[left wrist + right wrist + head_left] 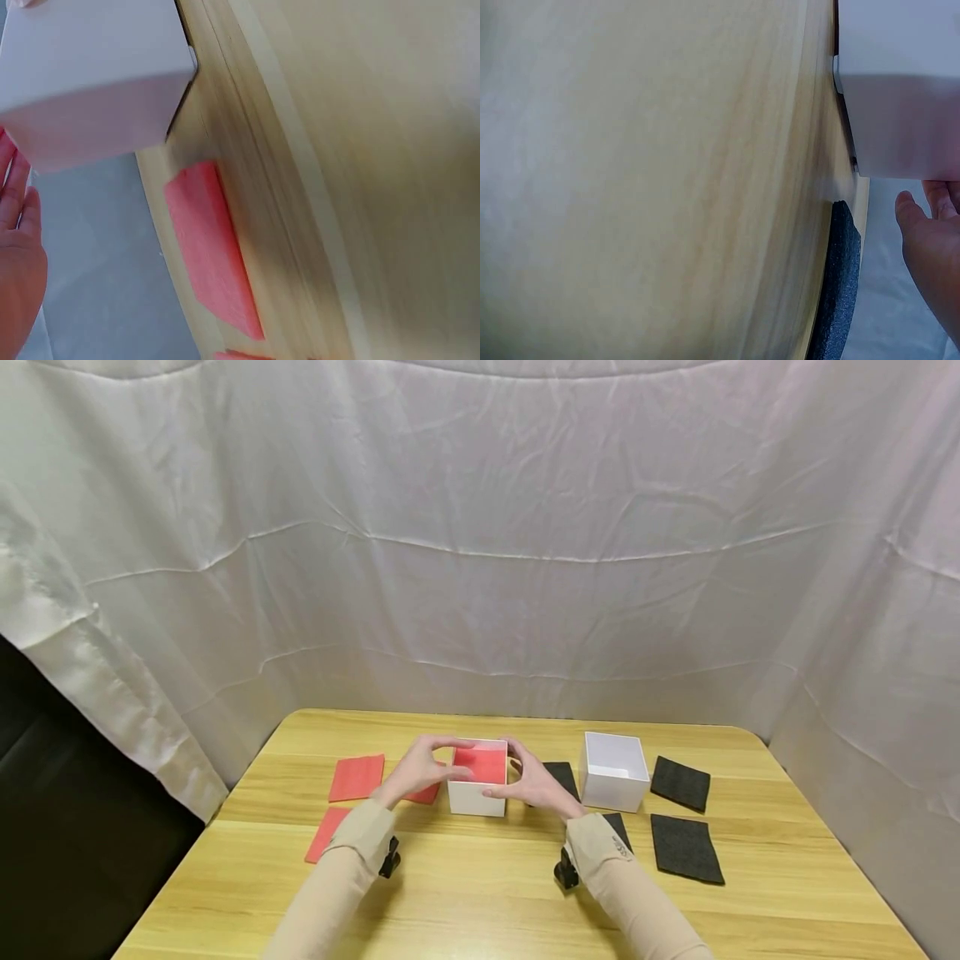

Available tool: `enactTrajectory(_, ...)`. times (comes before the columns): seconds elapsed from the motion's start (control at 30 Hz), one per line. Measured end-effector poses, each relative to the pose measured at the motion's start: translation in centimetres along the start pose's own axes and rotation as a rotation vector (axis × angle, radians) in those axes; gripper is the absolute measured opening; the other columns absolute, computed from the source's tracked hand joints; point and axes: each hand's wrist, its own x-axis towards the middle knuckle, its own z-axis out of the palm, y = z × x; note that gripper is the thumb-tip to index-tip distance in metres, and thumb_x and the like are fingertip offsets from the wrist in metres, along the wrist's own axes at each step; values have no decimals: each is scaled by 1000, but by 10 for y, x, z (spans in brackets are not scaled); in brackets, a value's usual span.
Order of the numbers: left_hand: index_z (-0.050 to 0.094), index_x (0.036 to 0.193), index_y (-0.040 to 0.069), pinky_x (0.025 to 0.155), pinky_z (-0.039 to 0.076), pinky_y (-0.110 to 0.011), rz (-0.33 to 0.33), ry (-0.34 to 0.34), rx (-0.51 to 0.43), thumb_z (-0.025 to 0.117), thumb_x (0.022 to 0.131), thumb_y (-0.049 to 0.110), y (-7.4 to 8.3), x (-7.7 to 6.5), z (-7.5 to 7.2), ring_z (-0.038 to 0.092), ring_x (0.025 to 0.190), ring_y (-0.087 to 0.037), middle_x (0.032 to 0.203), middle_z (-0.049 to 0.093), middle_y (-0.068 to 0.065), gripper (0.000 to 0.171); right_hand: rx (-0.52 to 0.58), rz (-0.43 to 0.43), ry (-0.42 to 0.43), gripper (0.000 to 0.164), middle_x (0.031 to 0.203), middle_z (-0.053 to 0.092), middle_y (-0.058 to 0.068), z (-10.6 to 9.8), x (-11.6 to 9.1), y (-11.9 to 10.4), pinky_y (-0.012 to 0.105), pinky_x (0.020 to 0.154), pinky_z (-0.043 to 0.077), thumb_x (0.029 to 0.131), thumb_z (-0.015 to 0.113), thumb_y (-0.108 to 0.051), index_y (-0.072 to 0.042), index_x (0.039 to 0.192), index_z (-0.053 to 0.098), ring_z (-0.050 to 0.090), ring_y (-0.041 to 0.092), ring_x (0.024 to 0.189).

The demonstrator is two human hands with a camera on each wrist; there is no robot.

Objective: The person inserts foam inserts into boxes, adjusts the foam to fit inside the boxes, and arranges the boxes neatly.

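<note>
A white open-topped box (477,800) stands in the middle of the table, with a red sheet (483,766) visible inside it. My left hand (422,768) is at the box's left side, its fingers reaching over the back rim and its thumb over the opening by the red sheet. Those fingers look mostly straight in the left wrist view. Gripping the box from the right, my right hand (534,782) has its thumb on the front face and its fingers toward the back corner. The box wall (907,127) hides part of the right fingers in the right wrist view.
Red foam-like squares (357,778) lie on the left, one partly under the left wrist. A second white open box (615,787) stands to the right. Several black squares (686,847) lie around it, two partly behind my right arm. A pale curtain (480,610) hangs behind the table.
</note>
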Motion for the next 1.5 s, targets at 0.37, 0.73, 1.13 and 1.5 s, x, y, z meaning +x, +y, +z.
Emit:
enactTrajectory(0.37, 69, 126, 6, 114, 41, -60, -59, 165, -15, 75, 91, 21, -14, -16, -17, 59, 130, -32, 129, 70, -12, 38, 32, -28, -11, 85, 147, 48, 20, 0, 1, 0, 62, 122, 27, 78, 86, -11, -4, 148, 38, 38, 44, 145)
enactTrajectory(0.73, 62, 130, 3, 115, 38, -62, -161, -76, 135, 69, 83, -6, -30, -36, -26, 43, 141, -42, 148, 54, -18, 48, 4, -8, 3, 84, 145, 51, 14, -1, 0, -1, 56, 123, 30, 77, 88, -17, -10, 146, 40, 39, 39, 145)
enactTrajectory(1.13, 62, 123, -1, 120, 23, -67, -124, -162, 223, 69, 70, -11, -49, -47, -31, 26, 148, -51, 155, 38, -29, 54, 47, -16, -4, 88, 149, 47, 19, 0, -1, -2, 61, 121, 29, 77, 86, -10, -5, 150, 37, 36, 45, 145)
enactTrajectory(1.5, 59, 120, -2, 122, 18, -67, -155, -181, 248, 66, 73, -10, -52, -51, -30, 18, 151, -52, 160, 30, -30, 49, 19, -5, -7, 84, 147, 49, 12, 0, 0, 0, 55, 122, 32, 78, 88, -18, -11, 147, 40, 40, 39, 145)
